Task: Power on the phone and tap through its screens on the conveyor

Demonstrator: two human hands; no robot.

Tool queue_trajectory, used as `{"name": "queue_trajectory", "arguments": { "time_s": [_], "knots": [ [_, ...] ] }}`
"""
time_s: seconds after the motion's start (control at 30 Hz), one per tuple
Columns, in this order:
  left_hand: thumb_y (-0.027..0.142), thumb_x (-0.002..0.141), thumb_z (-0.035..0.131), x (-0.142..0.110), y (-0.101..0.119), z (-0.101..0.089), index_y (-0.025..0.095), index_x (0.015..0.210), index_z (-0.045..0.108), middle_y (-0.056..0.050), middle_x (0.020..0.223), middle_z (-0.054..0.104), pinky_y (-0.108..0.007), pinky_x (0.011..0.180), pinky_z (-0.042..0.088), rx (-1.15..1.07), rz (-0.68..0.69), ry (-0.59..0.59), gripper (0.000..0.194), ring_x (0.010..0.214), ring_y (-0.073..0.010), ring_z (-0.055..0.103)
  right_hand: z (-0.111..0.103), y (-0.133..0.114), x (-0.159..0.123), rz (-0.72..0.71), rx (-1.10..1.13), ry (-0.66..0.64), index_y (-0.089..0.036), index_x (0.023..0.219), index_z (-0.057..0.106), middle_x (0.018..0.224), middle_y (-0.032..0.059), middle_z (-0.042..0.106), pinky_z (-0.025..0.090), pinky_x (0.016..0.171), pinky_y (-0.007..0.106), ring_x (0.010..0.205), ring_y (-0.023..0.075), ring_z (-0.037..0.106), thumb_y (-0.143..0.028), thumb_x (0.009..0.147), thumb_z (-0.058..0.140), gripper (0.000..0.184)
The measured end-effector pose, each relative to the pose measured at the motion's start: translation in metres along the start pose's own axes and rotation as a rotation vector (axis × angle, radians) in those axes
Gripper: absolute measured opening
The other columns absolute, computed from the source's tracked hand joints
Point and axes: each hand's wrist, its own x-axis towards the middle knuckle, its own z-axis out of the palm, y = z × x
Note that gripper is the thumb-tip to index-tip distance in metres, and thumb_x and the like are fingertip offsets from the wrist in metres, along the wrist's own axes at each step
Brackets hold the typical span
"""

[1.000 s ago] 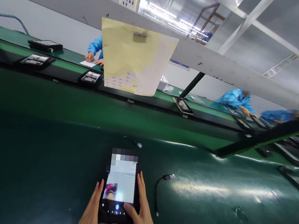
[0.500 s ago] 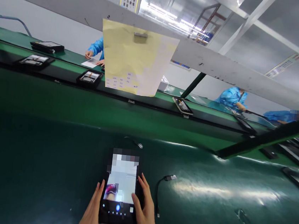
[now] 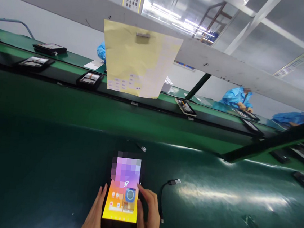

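A black smartphone lies on the dark green conveyor belt right in front of me, its lit screen showing colourful icons on a yellow-to-purple background. The top of the display is pixelated. My left hand grips its lower left edge, with the thumb across the bottom. My right hand holds the right edge, and its fingertips rest on the screen. To the right of the phone lies a black charging cable, its plug pointing up the belt.
A thin cable end lies above the phone. Along the farther green belt, devices sit in black trays. Co-workers in blue smocks work beyond it. A yellow paper sheet hangs from an overhead beam, and a dark bar crosses at right.
The phone's display has changed from a pale screen with a small picture to a colourful icon screen. My right fingers have moved up the screen's right side. The far-left co-worker's hands have gone from view.
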Motion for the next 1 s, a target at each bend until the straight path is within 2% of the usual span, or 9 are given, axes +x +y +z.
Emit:
{"name": "queue_trajectory", "arguments": {
  "time_s": [0.17, 0.33, 0.47, 0.53, 0.63, 0.73, 0.87, 1.0],
  "knots": [
    [0.024, 0.091, 0.062, -0.001, 0.001, -0.001, 0.026, 0.158, 0.006, -0.018, 0.17, 0.028, -0.051, 0.122, 0.044, -0.004, 0.047, 0.017, 0.087, 0.158, -0.0325, 0.024, -0.001, -0.012, -0.007, -0.118, -0.089, -0.028, -0.031, 0.141, 0.057, 0.111, 0.0093, 0.055, 0.051, 0.087, 0.039, 0.102, 0.0258, 0.058, -0.025, 0.114, 0.029, 0.039],
    [0.025, 0.086, 0.065, -0.001, -0.001, 0.003, 0.024, 0.158, 0.012, -0.017, 0.169, 0.029, -0.05, 0.123, 0.042, -0.049, -0.006, 0.026, 0.089, 0.157, -0.0335, 0.027, -0.003, -0.002, -0.009, -0.134, -0.191, -0.123, -0.03, 0.142, 0.055, 0.111, 0.0106, 0.057, 0.054, 0.087, 0.043, 0.101, 0.0285, 0.058, -0.02, 0.111, 0.029, 0.042],
    [0.033, 0.09, 0.059, -0.001, -0.004, 0.005, 0.023, 0.158, 0.014, -0.016, 0.17, 0.029, -0.048, 0.125, 0.038, -0.081, -0.008, 0.026, 0.083, 0.158, -0.0314, 0.026, -0.001, 0.004, -0.012, -0.162, -0.212, -0.159, -0.028, 0.14, 0.057, 0.11, 0.0108, 0.059, 0.056, 0.084, 0.043, 0.099, 0.0282, 0.06, -0.011, 0.106, 0.032, 0.045],
    [0.036, 0.091, 0.059, 0.0, -0.005, 0.006, 0.024, 0.159, 0.012, -0.015, 0.17, 0.028, -0.048, 0.125, 0.037, -0.082, 0.01, 0.032, 0.084, 0.158, -0.0314, 0.025, 0.001, 0.003, -0.01, -0.177, -0.218, -0.181, -0.029, 0.143, 0.055, 0.109, 0.0104, 0.061, 0.056, 0.084, 0.045, 0.1, 0.0289, 0.061, -0.009, 0.103, 0.034, 0.049],
    [0.037, 0.09, 0.061, -0.001, -0.007, 0.007, 0.024, 0.16, 0.011, -0.015, 0.171, 0.027, -0.048, 0.124, 0.039, -0.075, 0.021, 0.048, 0.086, 0.157, -0.0323, 0.026, 0.001, -0.004, 0.0, -0.214, -0.266, -0.278, -0.03, 0.154, 0.043, 0.118, 0.0105, 0.065, 0.057, 0.086, 0.052, 0.103, 0.0324, 0.061, -0.012, 0.102, 0.038, 0.055],
    [0.036, 0.09, 0.062, -0.001, -0.006, 0.006, 0.024, 0.159, 0.012, -0.016, 0.17, 0.028, -0.05, 0.124, 0.039, -0.065, 0.009, 0.037, 0.086, 0.158, -0.0316, 0.025, -0.003, -0.011, 0.013, -0.243, -0.322, -0.35, -0.03, 0.16, 0.031, 0.131, 0.0098, 0.063, 0.057, 0.088, 0.055, 0.106, 0.0333, 0.06, -0.014, 0.103, 0.038, 0.059],
    [0.032, 0.089, 0.062, 0.0, -0.005, 0.005, 0.025, 0.158, 0.01, -0.015, 0.171, 0.026, -0.051, 0.124, 0.038, -0.063, -0.03, 0.003, 0.087, 0.158, -0.0313, 0.024, -0.01, -0.01, 0.019, -0.266, -0.362, -0.376, -0.028, 0.164, 0.02, 0.137, 0.0084, 0.062, 0.057, 0.088, 0.053, 0.107, 0.0325, 0.058, -0.013, 0.105, 0.036, 0.063],
    [0.02, 0.083, 0.066, 0.0, -0.003, 0.003, 0.025, 0.158, 0.007, -0.016, 0.17, 0.027, -0.049, 0.125, 0.039, -0.014, 0.002, 0.017, 0.096, 0.159, -0.0309, 0.021, -0.019, 0.006, 0.013, -0.226, -0.386, -0.34, -0.03, 0.159, 0.032, 0.131, 0.0066, 0.064, 0.057, 0.087, 0.052, 0.107, 0.0311, 0.058, -0.012, 0.105, 0.036, 0.057]
  ]
}}
